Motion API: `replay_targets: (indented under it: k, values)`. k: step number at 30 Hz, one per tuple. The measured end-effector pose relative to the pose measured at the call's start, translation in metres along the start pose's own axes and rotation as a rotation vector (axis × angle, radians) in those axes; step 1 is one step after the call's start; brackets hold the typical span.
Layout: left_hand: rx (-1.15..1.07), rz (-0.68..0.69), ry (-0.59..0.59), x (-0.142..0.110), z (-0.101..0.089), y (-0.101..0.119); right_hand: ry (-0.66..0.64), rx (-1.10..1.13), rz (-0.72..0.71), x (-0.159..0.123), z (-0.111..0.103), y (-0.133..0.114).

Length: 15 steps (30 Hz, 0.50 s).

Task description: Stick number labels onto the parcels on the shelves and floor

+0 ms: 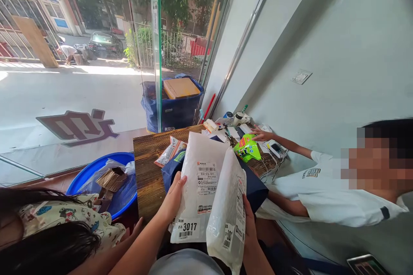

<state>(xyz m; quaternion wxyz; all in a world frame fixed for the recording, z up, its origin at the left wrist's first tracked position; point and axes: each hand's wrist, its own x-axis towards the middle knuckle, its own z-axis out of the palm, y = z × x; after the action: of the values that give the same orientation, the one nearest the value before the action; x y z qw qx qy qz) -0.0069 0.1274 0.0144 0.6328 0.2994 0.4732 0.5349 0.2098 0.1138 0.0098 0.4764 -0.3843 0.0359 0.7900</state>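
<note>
My left hand [172, 200] grips the left edge of a flat white parcel [190, 180] with its thumb on the front. A shipping label and the number 3017 show on that parcel. In my right hand [250, 223] is a thicker white plastic-wrapped parcel [222, 219], held by its right side; its labels face partly away and some fingers are hidden behind it. The two parcels are side by side, the right one overlapping the flat one's edge. Behind them lie a bright green pouch [248, 148] and a dark blue bag [171, 172] on the wooden table [148, 180].
A person in a white shirt [335, 197] at the right reaches over the table's clutter. Another person in a patterned top [74, 217] is close at my left. A blue tub [129, 204] holds cardboard and plastic. Beyond the glass stands a blue bin [177, 111] with a carton.
</note>
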Motion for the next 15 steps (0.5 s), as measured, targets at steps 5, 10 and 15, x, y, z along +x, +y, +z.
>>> replay_targets:
  k: [5,10,15]
  values:
    - [-0.062,0.000,0.002,0.000,0.003,0.000,0.008,0.034,-0.021,0.002,-0.005,-0.002]
    - [-0.152,0.006,-0.047,0.002,0.005,0.000,0.023,0.023,-0.066,0.000,-0.008,-0.008]
    - [-0.212,-0.028,-0.057,0.005,0.004,-0.001,0.041,0.035,-0.087,-0.009,0.000,-0.008]
